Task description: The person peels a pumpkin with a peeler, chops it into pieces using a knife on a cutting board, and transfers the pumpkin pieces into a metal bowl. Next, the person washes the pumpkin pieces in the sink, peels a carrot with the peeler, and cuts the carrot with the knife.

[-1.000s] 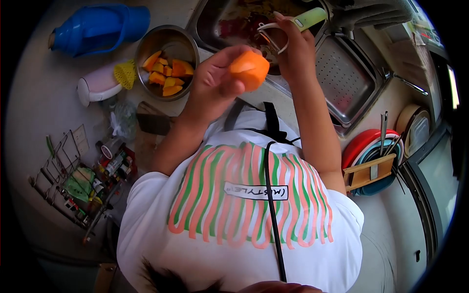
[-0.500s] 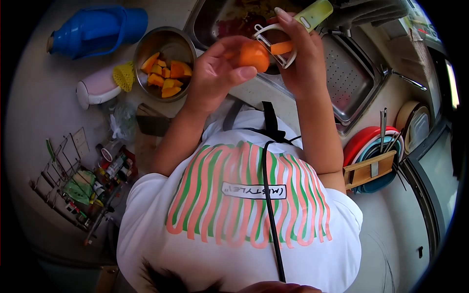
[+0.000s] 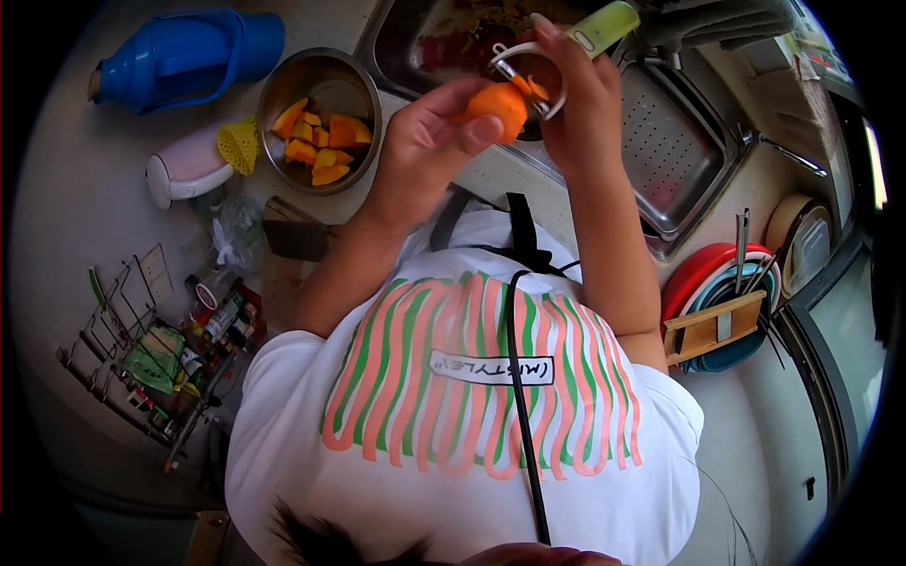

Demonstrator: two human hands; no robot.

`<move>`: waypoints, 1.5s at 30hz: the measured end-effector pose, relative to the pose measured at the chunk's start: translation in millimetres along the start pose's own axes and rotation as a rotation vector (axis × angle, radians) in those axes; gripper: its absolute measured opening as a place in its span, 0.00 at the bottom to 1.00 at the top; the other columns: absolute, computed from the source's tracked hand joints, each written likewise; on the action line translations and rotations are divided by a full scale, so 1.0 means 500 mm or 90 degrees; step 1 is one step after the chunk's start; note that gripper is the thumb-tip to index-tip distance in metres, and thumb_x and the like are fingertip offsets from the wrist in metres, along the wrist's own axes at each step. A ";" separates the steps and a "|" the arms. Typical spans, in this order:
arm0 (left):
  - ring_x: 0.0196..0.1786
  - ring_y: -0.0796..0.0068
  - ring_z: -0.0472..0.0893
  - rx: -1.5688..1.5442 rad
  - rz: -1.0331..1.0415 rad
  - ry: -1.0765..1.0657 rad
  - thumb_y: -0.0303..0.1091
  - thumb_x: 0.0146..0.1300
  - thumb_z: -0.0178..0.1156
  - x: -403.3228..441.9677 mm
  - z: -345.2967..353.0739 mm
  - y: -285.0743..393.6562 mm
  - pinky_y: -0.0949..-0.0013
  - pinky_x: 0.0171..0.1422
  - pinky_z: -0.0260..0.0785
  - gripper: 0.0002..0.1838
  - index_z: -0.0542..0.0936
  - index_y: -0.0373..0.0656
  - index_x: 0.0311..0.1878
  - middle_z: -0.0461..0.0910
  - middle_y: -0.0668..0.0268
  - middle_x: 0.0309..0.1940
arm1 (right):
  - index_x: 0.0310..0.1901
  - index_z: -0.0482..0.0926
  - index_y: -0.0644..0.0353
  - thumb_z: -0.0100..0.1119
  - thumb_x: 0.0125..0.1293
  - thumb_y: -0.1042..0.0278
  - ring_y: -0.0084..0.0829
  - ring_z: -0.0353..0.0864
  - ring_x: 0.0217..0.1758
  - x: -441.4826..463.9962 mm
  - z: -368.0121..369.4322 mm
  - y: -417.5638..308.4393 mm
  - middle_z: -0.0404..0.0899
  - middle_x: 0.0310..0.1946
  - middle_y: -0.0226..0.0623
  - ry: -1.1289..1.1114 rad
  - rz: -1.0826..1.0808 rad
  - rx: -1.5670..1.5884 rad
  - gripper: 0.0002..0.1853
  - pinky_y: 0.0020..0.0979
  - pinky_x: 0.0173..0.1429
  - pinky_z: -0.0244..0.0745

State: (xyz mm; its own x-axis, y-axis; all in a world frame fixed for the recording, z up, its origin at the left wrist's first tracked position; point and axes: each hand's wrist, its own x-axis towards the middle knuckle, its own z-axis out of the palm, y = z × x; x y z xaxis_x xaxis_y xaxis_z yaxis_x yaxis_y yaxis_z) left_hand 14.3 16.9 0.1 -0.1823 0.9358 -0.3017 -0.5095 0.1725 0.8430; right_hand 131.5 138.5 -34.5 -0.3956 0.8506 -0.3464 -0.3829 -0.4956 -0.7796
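Observation:
My left hand is wrapped round an orange carrot, with the thumb on its near side and part of it hidden by the fingers. In my right hand is a peeler with a pale green handle and a white frame around its metal blade. The blade rests against the carrot's right side, and curled orange peel sticks out through the frame. Both hands are over the near edge of the steel sink, where reddish-brown scraps lie.
A steel bowl of orange pumpkin chunks stands left of my hands. Beyond it are a blue thermos flask and a yellow mesh. A perforated drain tray lies right of the sink, near stacked basins.
The peeler blade has shifted and tilted against the carrot, and the flat strip of peel is now curled. My left hand and the carrot have moved slightly right.

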 end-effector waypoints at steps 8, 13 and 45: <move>0.59 0.59 0.76 -0.043 0.069 -0.046 0.34 0.57 0.66 0.009 -0.016 0.017 0.60 0.68 0.65 0.28 0.68 0.38 0.59 0.73 0.56 0.55 | 0.47 0.78 0.62 0.61 0.64 0.62 0.27 0.82 0.42 0.022 -0.046 -0.005 0.81 0.37 0.35 0.079 0.031 0.019 0.15 0.28 0.43 0.77; 0.57 0.64 0.78 -0.024 0.029 -0.028 0.41 0.61 0.68 0.015 -0.014 -0.005 0.62 0.66 0.67 0.32 0.68 0.33 0.61 0.77 0.57 0.54 | 0.47 0.76 0.62 0.61 0.65 0.63 0.27 0.82 0.37 -0.048 0.034 -0.062 0.81 0.37 0.35 -0.062 0.088 0.126 0.14 0.28 0.41 0.78; 0.58 0.65 0.72 0.027 0.163 -0.072 0.44 0.55 0.72 0.010 -0.025 0.013 0.62 0.61 0.68 0.32 0.69 0.43 0.59 0.71 0.56 0.56 | 0.47 0.84 0.57 0.61 0.65 0.50 0.21 0.78 0.38 0.083 -0.153 0.073 0.84 0.37 0.33 0.034 0.003 -0.351 0.19 0.25 0.41 0.70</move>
State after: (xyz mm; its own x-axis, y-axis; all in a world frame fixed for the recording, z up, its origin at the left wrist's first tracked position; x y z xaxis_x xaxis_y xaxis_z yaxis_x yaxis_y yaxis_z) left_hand -0.4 18.9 -1.5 -0.2041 0.9786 -0.0271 -0.4231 -0.0632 0.9039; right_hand 164.8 169.2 -117.3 -0.3483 0.8632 -0.3655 0.1181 -0.3464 -0.9306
